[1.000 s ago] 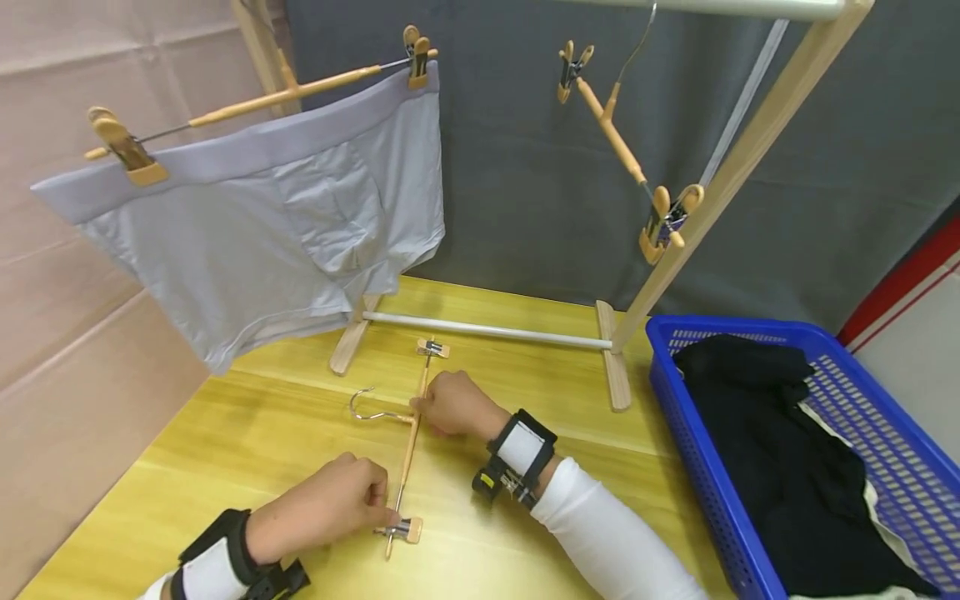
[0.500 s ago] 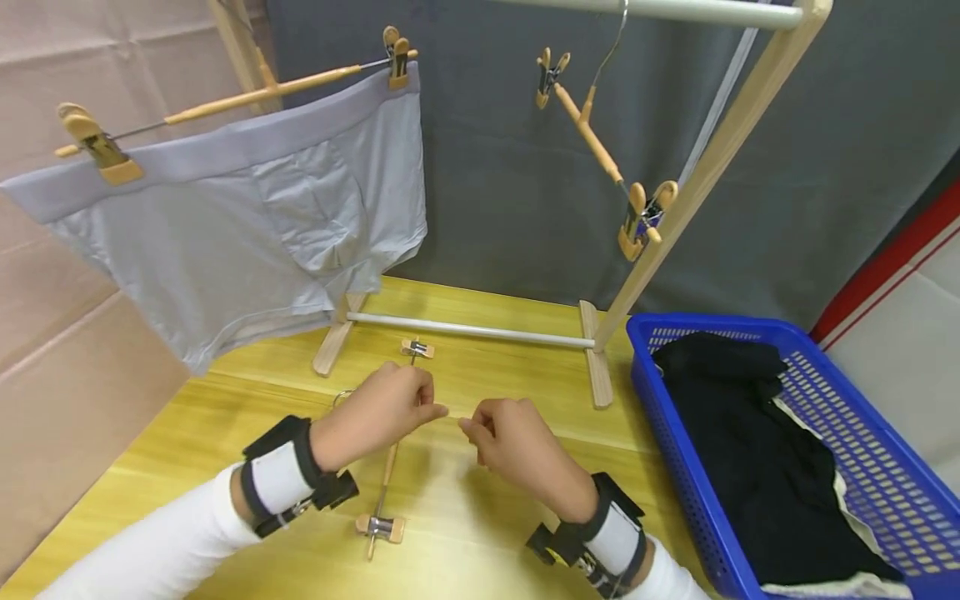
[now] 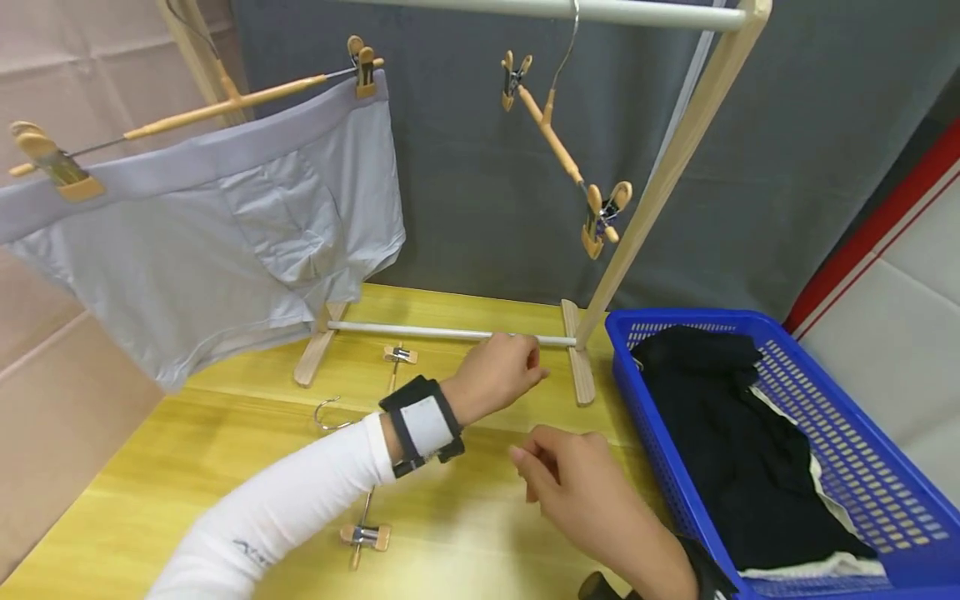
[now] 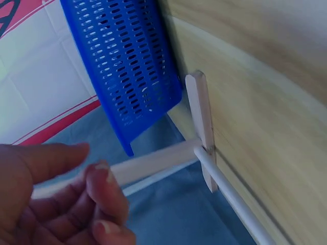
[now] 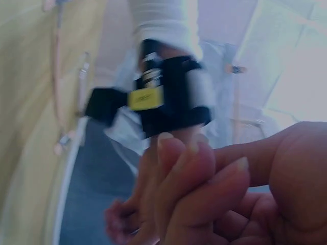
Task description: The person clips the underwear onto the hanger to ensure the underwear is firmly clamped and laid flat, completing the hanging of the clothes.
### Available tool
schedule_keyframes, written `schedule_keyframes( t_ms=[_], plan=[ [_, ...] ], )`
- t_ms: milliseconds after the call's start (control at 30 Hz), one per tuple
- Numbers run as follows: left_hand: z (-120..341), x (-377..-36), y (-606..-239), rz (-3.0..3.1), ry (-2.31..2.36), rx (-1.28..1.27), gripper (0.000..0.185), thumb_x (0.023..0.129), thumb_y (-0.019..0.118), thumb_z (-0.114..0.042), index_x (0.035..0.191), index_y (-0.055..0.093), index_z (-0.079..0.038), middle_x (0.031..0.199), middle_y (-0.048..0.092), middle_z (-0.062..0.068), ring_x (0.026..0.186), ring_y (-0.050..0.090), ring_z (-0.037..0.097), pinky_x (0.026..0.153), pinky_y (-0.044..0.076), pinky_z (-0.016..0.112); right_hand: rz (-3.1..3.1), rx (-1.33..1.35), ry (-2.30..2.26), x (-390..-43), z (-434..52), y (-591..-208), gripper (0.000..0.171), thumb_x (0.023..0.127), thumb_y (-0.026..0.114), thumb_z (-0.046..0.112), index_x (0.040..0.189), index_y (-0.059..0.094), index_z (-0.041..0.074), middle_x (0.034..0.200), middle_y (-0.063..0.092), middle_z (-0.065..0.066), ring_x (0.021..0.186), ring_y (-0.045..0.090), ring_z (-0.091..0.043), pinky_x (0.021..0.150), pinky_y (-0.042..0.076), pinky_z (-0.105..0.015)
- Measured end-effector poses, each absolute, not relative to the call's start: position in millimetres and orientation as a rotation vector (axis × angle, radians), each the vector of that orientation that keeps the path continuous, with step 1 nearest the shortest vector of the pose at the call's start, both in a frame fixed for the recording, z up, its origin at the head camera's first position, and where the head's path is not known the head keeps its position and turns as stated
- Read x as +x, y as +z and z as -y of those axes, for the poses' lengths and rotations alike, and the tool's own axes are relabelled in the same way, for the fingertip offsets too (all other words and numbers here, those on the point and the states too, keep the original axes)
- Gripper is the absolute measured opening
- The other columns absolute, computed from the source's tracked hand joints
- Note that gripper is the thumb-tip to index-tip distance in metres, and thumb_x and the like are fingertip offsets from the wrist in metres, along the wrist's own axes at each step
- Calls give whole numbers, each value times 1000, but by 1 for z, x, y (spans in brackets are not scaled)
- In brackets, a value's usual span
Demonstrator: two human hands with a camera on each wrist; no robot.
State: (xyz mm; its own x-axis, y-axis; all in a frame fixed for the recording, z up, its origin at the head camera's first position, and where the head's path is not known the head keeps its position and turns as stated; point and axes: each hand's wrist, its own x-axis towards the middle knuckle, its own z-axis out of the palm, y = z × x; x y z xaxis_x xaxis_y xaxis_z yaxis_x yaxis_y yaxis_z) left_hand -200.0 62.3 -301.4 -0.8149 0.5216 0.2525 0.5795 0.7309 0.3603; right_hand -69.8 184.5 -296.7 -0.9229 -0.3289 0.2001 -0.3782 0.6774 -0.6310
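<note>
Both grips are loosely curled and empty: left hand (image 3: 497,377) and right hand (image 3: 592,492) above the table (image 3: 465,533), seemingly between grasps. A clip hanger (image 3: 366,536) lies towards its left edge; a blue basket (image 3: 686,316), right. Any new hold calls for wider-spread fingers.

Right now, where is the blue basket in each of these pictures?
Head: the basket is at the right, with black cloth in it.
Left wrist: the basket is at the top, left of centre.
Right wrist: not in it.
Shared landmark: the table, low in the head view, right in the left wrist view, left in the right wrist view.
</note>
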Motion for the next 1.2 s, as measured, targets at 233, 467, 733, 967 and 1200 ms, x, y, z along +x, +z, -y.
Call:
schedule_keyframes(
  t_ms=[233, 467, 733, 967, 1200],
  plan=[
    [-113, -212, -291, 2631, -571, -1153, 17, 92, 66, -27, 86, 61, -12, 72, 59, -4, 59, 53, 9, 52, 40, 19, 2831, 320, 1085, -53, -209, -270, 23, 97, 57, 29, 77, 61, 20, 58, 52, 12, 47, 49, -5, 41, 37, -25],
    [-168, -223, -284, 2564, -399, -1312, 15, 91, 66, -26, 94, 59, -13, 80, 56, -6, 72, 55, 7, 59, 43, 19, 2741, 141, 861, -38, -241, -259, 26, 98, 54, 36, 75, 59, 25, 55, 50, 13, 45, 46, -6, 41, 34, -24],
    [-210, -231, -285, 2585, -226, -1455, 19, 90, 64, -10, 109, 59, -10, 99, 56, 1, 91, 57, 11, 75, 45, 20, 2778, -87, 856, -35, -279, -258, 37, 98, 46, 48, 84, 64, 18, 63, 57, 4, 52, 53, -13, 43, 41, -27],
    [-227, -234, -302, 2611, -19, -1453, 28, 95, 56, -9, 122, 56, -15, 109, 59, 3, 99, 59, 16, 80, 48, 28, 2720, -209, 813, -36, -308, -260, 44, 97, 45, 51, 90, 66, 13, 68, 62, 2, 55, 57, -13, 47, 46, -27],
    [-244, -243, -317, 2651, -10, -1435, 22, 97, 53, -10, 115, 63, -19, 107, 62, 1, 98, 60, 13, 77, 48, 27, 2652, -263, 801, -45, -325, -262, 45, 98, 47, 48, 91, 66, 8, 69, 65, 0, 55, 59, -11, 47, 47, -25]
  ],
)
